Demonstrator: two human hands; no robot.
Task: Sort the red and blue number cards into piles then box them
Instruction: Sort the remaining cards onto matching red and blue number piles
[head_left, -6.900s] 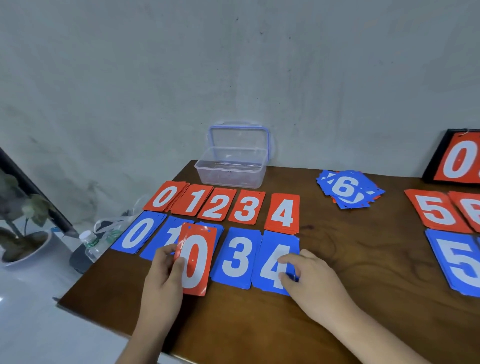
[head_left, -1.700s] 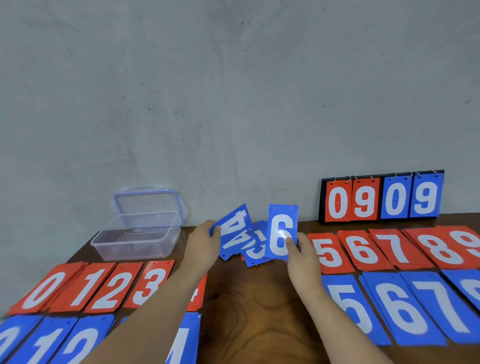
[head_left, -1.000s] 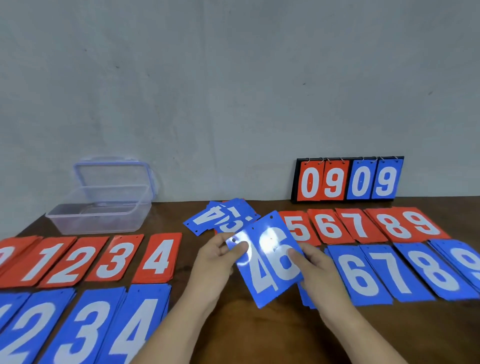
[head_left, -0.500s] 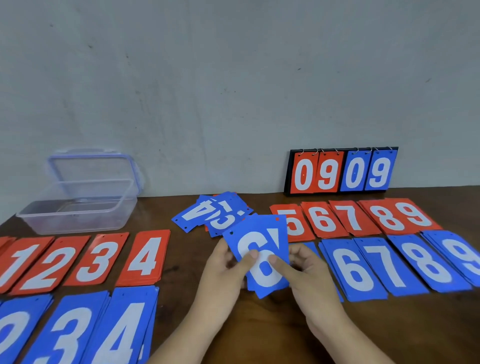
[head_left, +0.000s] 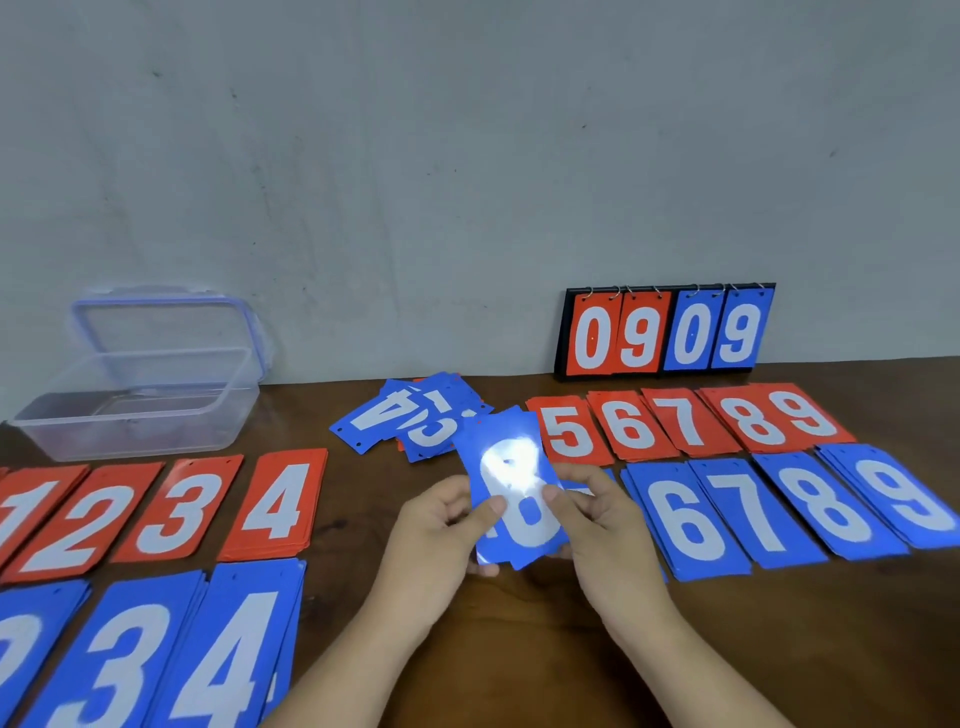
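A white 8 is read on the front of the blue cards held over the middle of the table, though the digit is washed by glare. Further blue edges are seen behind it, too few showing to be counted. The cards are pinched from both sides. The thumb of the left hand is pressed on the lower left face, with the fingers curled behind. The thumb of the right hand is laid on the right edge, its fingers likewise tucked behind.

Just beyond, a loose heap of blue cards is spread, and an upside-down 4 can be read on it. Four left red piles marked 1, 2, 3, 4 are laid out, with left blue piles 3 and 4 legible nearer. Five right red piles, 5 to 9, and four right blue piles, 6 to 9, are counted. 0 9 0 9 is shown on the one scoreboard leaned against the wall. One clear box is stood open at the far left.
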